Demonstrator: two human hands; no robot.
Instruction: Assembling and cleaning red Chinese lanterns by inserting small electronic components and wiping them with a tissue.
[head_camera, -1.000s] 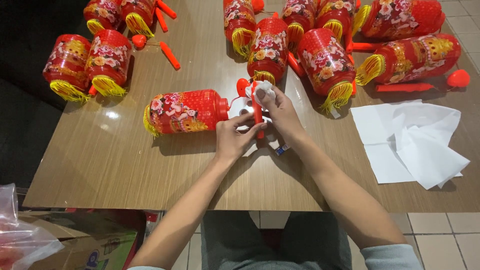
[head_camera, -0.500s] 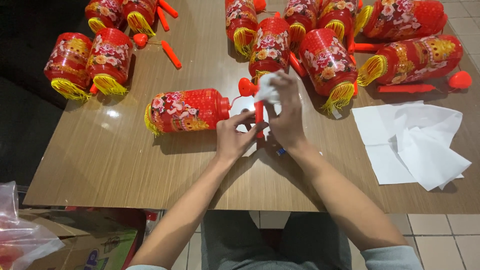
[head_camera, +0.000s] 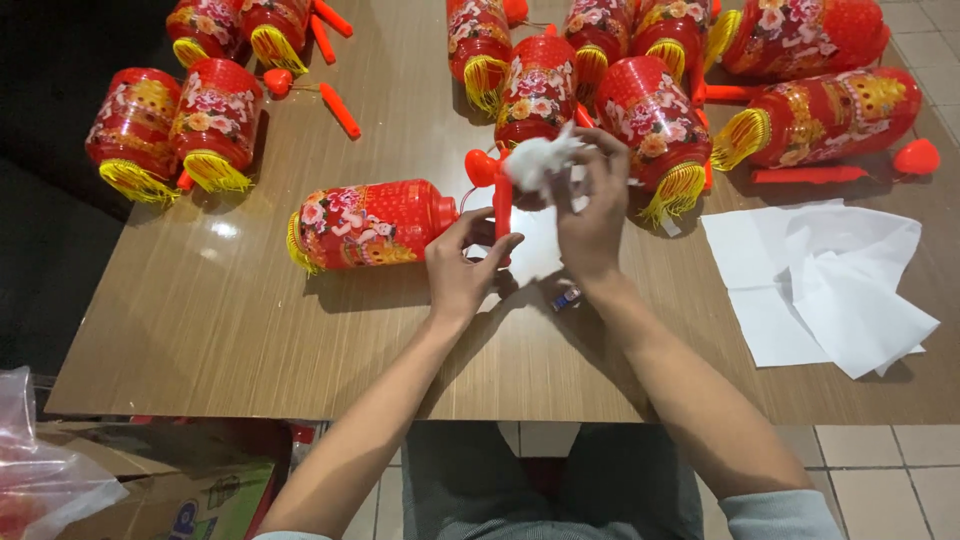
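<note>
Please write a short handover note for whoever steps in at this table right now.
Left hand: grips the red handle stick of the lantern lying on its side.
Right hand: holds a crumpled white tissue against the stick's top end.
Nearby: more red lanterns across the table, spare tissues to the right, a small object under the right wrist.
Done and left: cannot tell which lanterns have been wiped.

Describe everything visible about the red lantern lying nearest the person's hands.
The red lantern is a cylinder lying on its side on the wooden table, apart from the other lanterns. Its glossy, plastic-looking body carries pink and white flower prints with gold trim, and a yellow fringe hangs at its left end. Its red cap end faces the left hand, which grips a red stick beside it. Whether the stick joins the lantern cannot be told.
</note>
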